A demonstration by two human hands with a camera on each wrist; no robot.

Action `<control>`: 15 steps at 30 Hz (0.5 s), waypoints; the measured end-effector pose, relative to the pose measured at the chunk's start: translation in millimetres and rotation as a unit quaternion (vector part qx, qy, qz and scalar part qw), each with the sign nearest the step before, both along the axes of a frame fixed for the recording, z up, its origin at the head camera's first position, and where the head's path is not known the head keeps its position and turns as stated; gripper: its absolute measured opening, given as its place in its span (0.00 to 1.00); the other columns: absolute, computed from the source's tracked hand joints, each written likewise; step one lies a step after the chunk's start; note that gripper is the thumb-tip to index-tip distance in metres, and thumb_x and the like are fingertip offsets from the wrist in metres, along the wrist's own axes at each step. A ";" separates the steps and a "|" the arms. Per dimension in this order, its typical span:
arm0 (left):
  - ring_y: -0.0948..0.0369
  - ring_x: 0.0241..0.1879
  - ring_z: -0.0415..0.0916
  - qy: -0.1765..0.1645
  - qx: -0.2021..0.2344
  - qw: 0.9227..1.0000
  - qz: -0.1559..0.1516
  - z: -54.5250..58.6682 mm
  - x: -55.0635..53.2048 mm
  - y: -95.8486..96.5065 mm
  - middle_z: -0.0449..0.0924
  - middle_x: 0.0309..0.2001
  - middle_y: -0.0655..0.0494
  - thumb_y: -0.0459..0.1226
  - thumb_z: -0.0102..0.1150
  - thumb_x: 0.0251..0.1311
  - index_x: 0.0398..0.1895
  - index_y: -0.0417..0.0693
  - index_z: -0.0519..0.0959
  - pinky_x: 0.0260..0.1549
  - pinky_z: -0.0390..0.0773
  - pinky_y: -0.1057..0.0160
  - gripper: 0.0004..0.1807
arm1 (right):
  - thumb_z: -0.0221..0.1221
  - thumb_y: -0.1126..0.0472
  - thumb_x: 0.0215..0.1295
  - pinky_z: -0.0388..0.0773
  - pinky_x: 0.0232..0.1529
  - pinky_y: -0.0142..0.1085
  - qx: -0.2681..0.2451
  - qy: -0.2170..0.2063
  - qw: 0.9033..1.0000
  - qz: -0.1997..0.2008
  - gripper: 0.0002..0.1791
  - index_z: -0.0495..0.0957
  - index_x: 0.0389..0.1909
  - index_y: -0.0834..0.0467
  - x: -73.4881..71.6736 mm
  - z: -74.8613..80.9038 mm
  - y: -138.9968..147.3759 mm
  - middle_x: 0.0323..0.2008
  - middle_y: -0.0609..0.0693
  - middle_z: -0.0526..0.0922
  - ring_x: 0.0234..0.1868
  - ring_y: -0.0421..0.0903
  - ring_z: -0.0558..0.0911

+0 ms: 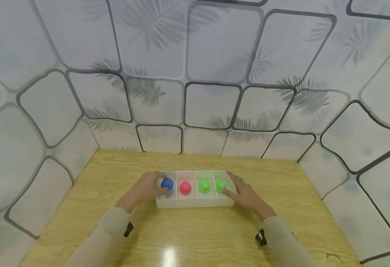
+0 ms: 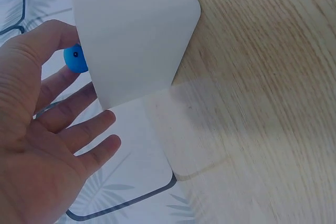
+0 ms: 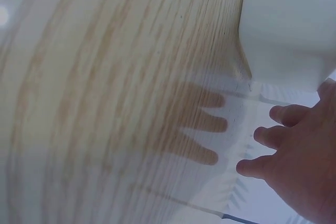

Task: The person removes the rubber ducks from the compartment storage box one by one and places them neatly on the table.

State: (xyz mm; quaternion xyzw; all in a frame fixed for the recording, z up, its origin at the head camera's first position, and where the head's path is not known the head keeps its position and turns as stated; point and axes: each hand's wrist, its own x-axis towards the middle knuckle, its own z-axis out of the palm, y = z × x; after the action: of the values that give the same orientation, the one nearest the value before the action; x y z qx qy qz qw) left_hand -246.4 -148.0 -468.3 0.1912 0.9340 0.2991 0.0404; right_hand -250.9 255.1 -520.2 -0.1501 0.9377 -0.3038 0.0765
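A white tray (image 1: 195, 203) split into compartments sits on the table. At its left end, my left hand (image 1: 148, 186) pinches a small blue rubber duck (image 1: 167, 184) between thumb and forefinger. The left wrist view shows that blue duck (image 2: 75, 59) partly above the tray's rim, the other fingers spread. My right hand (image 1: 246, 193) lies at the right end, forefinger at the far rim and thumb over the near side, close to a green duck (image 1: 220, 185); contact is unclear. A pink duck (image 1: 185, 188) and another green duck (image 1: 204, 186) occupy the middle compartments.
The wooden table (image 1: 195, 237) extends around the tray on all sides. Patterned pale walls (image 1: 211, 104) enclose its back and both sides. A dark strap piece (image 1: 260, 237) hangs by the right wrist, and a similar one (image 1: 128, 229) by the left.
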 end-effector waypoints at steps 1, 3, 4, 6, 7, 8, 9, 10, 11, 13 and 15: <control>0.44 0.56 0.83 0.002 0.001 1.000 -0.001 1.0 0.3 -0.3 0.87 0.56 0.42 0.37 0.72 0.64 0.56 0.38 0.84 0.60 0.82 0.41 0.19 | 0.53 0.34 0.77 0.46 0.75 0.78 0.000 0.001 1.000 0.000 0.48 0.44 0.87 0.48 0.0 0.0 -0.1 0.84 0.64 0.53 0.83 0.69 0.54; 0.45 0.55 0.83 0.010 0.002 1.000 -0.005 2.9 0.6 -1.3 0.86 0.57 0.41 0.37 0.72 0.64 0.56 0.38 0.84 0.59 0.82 0.42 0.19 | 0.53 0.34 0.77 0.46 0.76 0.78 -0.002 0.002 1.000 -0.001 0.48 0.44 0.87 0.48 0.1 0.2 -0.2 0.84 0.63 0.53 0.83 0.69 0.54; 0.46 0.55 0.83 0.011 0.004 1.000 -0.004 3.6 0.7 -1.7 0.86 0.57 0.41 0.37 0.71 0.64 0.56 0.38 0.84 0.59 0.83 0.43 0.19 | 0.53 0.34 0.77 0.45 0.75 0.78 -0.002 0.001 1.000 -0.001 0.48 0.44 0.87 0.48 0.2 0.4 -0.3 0.84 0.63 0.53 0.83 0.69 0.54; 0.50 0.50 0.83 0.012 0.011 1.000 -0.001 5.3 0.3 -2.9 0.86 0.57 0.41 0.37 0.71 0.64 0.56 0.38 0.84 0.56 0.84 0.45 0.19 | 0.53 0.34 0.77 0.45 0.76 0.78 -0.003 -0.001 1.000 -0.002 0.48 0.44 0.87 0.48 0.3 0.7 -0.5 0.84 0.63 0.52 0.83 0.69 0.54; 0.51 0.48 0.82 0.016 0.013 1.000 -0.001 6.3 0.0 -3.6 0.86 0.57 0.41 0.37 0.71 0.64 0.56 0.38 0.84 0.54 0.84 0.47 0.19 | 0.53 0.34 0.77 0.44 0.76 0.78 -0.005 -0.003 1.000 -0.004 0.48 0.44 0.87 0.47 0.5 0.9 -0.6 0.84 0.63 0.52 0.83 0.69 0.53; 0.53 0.46 0.82 0.020 0.015 1.000 -0.002 7.3 -0.3 -4.3 0.87 0.56 0.41 0.37 0.71 0.64 0.55 0.38 0.84 0.52 0.84 0.48 0.19 | 0.53 0.34 0.77 0.43 0.76 0.78 -0.006 -0.005 1.000 -0.004 0.48 0.44 0.87 0.47 0.6 1.2 -0.7 0.84 0.63 0.52 0.83 0.69 0.53; 0.54 0.43 0.81 0.020 0.018 1.000 0.002 8.1 -0.6 -5.1 0.87 0.56 0.42 0.37 0.71 0.64 0.55 0.38 0.84 0.50 0.84 0.50 0.19 | 0.53 0.34 0.77 0.42 0.76 0.78 -0.007 -0.006 1.000 -0.004 0.48 0.44 0.87 0.47 0.6 1.2 -0.6 0.84 0.63 0.51 0.83 0.69 0.52; 0.54 0.41 0.80 0.023 0.022 0.999 0.003 8.6 -1.0 -6.0 0.87 0.55 0.42 0.37 0.71 0.64 0.55 0.38 0.84 0.48 0.84 0.51 0.18 | 0.53 0.34 0.77 0.42 0.75 0.78 -0.007 -0.006 1.000 -0.004 0.48 0.44 0.87 0.47 0.5 1.1 -0.8 0.84 0.63 0.51 0.83 0.69 0.52; 0.54 0.41 0.80 0.026 0.025 0.999 0.005 9.3 -1.1 -6.8 0.87 0.54 0.43 0.37 0.71 0.64 0.54 0.39 0.84 0.47 0.84 0.52 0.18 | 0.53 0.34 0.77 0.43 0.75 0.78 -0.006 -0.005 1.000 -0.005 0.47 0.44 0.87 0.47 0.5 0.8 -0.8 0.84 0.63 0.52 0.83 0.69 0.52; 0.52 0.42 0.82 0.037 0.031 0.999 0.009 10.3 -0.7 -9.2 0.88 0.54 0.43 0.37 0.71 0.63 0.54 0.38 0.83 0.46 0.84 0.52 0.18 | 0.52 0.34 0.77 0.42 0.75 0.78 -0.004 -0.006 1.000 -0.005 0.47 0.44 0.87 0.47 0.5 -0.1 -0.4 0.84 0.63 0.51 0.83 0.70 0.52; 0.49 0.44 0.84 0.047 0.041 0.998 0.015 11.1 0.1 -11.6 0.88 0.53 0.42 0.36 0.71 0.63 0.53 0.38 0.83 0.47 0.84 0.50 0.18 | 0.52 0.34 0.78 0.42 0.75 0.78 -0.001 -0.007 1.000 -0.007 0.47 0.44 0.87 0.47 0.2 -1.7 -0.1 0.84 0.64 0.51 0.83 0.70 0.52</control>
State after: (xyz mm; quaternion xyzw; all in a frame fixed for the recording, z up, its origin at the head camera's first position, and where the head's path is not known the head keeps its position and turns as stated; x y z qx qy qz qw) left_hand -246.3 -159.7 -457.1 0.1922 0.9246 0.3285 -0.0158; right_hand -250.7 255.1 -521.9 -0.1419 0.9377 -0.3066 0.0813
